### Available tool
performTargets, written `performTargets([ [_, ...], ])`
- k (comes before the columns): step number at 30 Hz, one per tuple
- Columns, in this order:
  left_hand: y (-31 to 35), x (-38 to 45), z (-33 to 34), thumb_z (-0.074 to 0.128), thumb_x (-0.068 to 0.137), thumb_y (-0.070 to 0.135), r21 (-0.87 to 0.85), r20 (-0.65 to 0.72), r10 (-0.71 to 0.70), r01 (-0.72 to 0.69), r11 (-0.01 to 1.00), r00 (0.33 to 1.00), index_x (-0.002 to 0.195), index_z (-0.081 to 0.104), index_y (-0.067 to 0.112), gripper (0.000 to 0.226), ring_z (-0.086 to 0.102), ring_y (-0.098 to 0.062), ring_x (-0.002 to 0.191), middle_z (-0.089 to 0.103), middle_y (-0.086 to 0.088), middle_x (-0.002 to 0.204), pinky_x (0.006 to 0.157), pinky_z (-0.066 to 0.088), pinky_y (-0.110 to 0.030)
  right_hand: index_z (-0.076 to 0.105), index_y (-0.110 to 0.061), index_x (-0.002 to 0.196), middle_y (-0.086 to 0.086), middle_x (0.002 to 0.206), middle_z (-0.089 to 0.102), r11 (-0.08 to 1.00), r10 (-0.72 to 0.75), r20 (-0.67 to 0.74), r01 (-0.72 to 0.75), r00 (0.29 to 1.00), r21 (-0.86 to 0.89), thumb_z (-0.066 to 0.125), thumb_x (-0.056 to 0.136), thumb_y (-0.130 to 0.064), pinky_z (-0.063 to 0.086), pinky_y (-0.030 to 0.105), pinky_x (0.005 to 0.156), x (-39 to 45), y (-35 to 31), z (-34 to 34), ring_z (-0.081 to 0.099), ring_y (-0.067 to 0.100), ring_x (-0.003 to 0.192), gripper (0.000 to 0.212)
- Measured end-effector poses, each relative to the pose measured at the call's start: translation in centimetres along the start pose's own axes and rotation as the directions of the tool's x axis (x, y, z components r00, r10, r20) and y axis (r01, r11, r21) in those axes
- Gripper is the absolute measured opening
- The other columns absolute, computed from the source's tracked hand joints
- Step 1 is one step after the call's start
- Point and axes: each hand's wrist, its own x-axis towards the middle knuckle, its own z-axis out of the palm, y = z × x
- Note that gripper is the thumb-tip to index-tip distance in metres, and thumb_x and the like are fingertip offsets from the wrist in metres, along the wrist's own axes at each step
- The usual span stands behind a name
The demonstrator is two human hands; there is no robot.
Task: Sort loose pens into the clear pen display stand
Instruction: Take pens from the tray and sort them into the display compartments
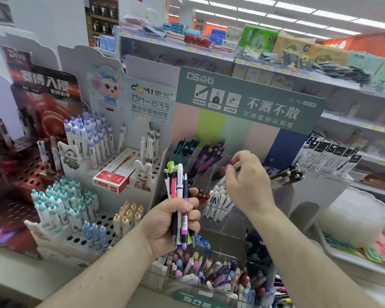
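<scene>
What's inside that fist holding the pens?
The left hand grips a bundle of pens: pink, white, black, purple and a yellow-green one. Their tops and tips stick out; the fingers cover the middles, so the exact count stays unclear.

Pen stand w/ neighbours
Clear pen display stand [211, 241] sat right of perforated pen rack [111, 221]; header card [249, 101] behind; pens in compartments.

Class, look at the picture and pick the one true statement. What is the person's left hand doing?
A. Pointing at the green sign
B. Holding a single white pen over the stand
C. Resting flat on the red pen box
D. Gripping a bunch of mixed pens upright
D: the left hand has its fingers curled round a bunch of pens of several colours, held upright in front of the clear pen display stand.
</scene>
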Motion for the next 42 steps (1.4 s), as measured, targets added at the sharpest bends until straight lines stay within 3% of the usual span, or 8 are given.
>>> performTargets([
  [6, 0.3, -0.6, -0.6, 0.066, 0.059, -0.006, 0.018, -0.004, -0.006, 0.006, 1.0, 1.0, 0.108, 0.054, 0.01, 0.053, 0.048, -0.011, 0.054, 0.046, 0.001, 0.072, 0.048, 0.043, -0.022, 0.061, -0.009, 0.073, 0.011, 0.076, 0.058, 0.927, -0.049, 0.165, 0.107, 0.985, -0.36, 0.046, 0.088, -0.024, 0.041, 0.037, 0.062, -0.7, -0.3, 2.4, 0.056, 0.035, 0.068, 0.026],
  [9, 0.4, -0.8, -0.6, 0.066, 0.06, -0.005, 0.046, -0.007, -0.012, 0.012, 0.999, 1.0, 0.109, 0.054, 0.01, 0.053, 0.048, -0.012, 0.054, 0.047, 0.0, 0.072, 0.049, 0.043, -0.022, 0.065, -0.016, 0.09, 0.006, 0.094, 0.064, 0.861, 0.04, 0.307, 0.123, 0.951, -0.493, 0.032, 0.098, -0.04, 0.035, 0.043, 0.081, -1.0, -0.2, 3.0, 0.055, 0.034, 0.095, 0.041],
  [13, 0.7, -1.1, -0.7, 0.067, 0.06, -0.005, 0.079, -0.007, -0.018, 0.018, 0.997, 1.0, 0.112, 0.052, 0.01, 0.056, 0.05, -0.012, 0.054, 0.049, 0.0, 0.072, 0.049, 0.045, -0.023, 0.055, -0.031, 0.128, 0.004, 0.124, 0.055, 0.867, 0.081, 0.351, 0.107, 0.933, -0.486, 0.032, 0.099, -0.057, 0.028, 0.046, 0.098, -1.2, 0.1, 2.2, 0.042, 0.029, 0.119, 0.045],
  [17, 0.9, -1.2, -0.7, 0.067, 0.06, -0.004, 0.09, -0.005, -0.025, 0.025, 0.996, 1.0, 0.113, 0.052, 0.009, 0.057, 0.05, -0.012, 0.054, 0.048, -0.001, 0.073, 0.049, 0.045, -0.024, 0.064, -0.017, 0.126, 0.002, 0.118, 0.065, 0.893, -0.122, 0.225, 0.206, 0.967, -0.399, 0.037, 0.094, -0.051, 0.035, 0.043, 0.095, -2.9, 0.5, 2.3, 0.058, 0.027, 0.111, 0.054],
  [20, 1.0, -1.1, -0.8, 0.068, 0.061, -0.004, 0.1, 0.001, -0.027, 0.027, 0.995, 1.0, 0.114, 0.053, 0.009, 0.056, 0.05, -0.012, 0.055, 0.048, -0.001, 0.074, 0.049, 0.046, -0.024, 0.061, -0.011, 0.132, 0.004, 0.129, 0.065, 0.877, -0.135, 0.332, 0.268, 0.934, -0.399, 0.035, 0.095, -0.051, 0.042, 0.04, 0.1, -4.0, 1.0, 2.4, 0.061, 0.025, 0.116, 0.06],
  [28, 1.2, -1.4, -1.0, 0.067, 0.06, -0.004, 0.096, 0.001, -0.028, 0.027, 0.995, 1.0, 0.114, 0.053, 0.009, 0.057, 0.049, -0.012, 0.055, 0.048, -0.001, 0.075, 0.048, 0.045, -0.024, 0.053, -0.014, 0.141, 0.003, 0.147, 0.052, 0.869, -0.125, 0.339, 0.267, 0.932, -0.416, 0.036, 0.09, -0.053, 0.015, 0.038, 0.117, -4.3, 0.8, 2.9, 0.044, 0.023, 0.139, 0.066],
  [34, 1.2, -1.5, -1.3, 0.067, 0.06, -0.004, 0.109, -0.001, -0.027, 0.027, 0.994, 1.0, 0.113, 0.053, 0.009, 0.057, 0.049, -0.012, 0.056, 0.047, -0.002, 0.076, 0.049, 0.043, -0.022, 0.067, -0.021, 0.122, 0.001, 0.111, 0.065, 0.827, -0.078, 0.244, 0.2, 0.967, -0.526, 0.04, 0.091, -0.054, 0.035, 0.051, 0.103, -3.8, 1.7, 2.5, 0.057, 0.03, 0.106, 0.053],
  [42, 1.2, -1.4, -1.5, 0.066, 0.061, -0.003, 0.17, 0.004, -0.032, 0.031, 0.985, 0.999, 0.113, 0.053, 0.009, 0.055, 0.046, -0.012, 0.057, 0.047, -0.001, 0.076, 0.051, 0.042, -0.023, 0.063, -0.022, 0.128, 0.002, 0.121, 0.063, 0.868, -0.102, 0.219, 0.194, 0.97, -0.457, 0.042, 0.09, -0.054, 0.032, 0.046, 0.1, -4.3, 1.8, 2.7, 0.056, 0.027, 0.113, 0.054],
])
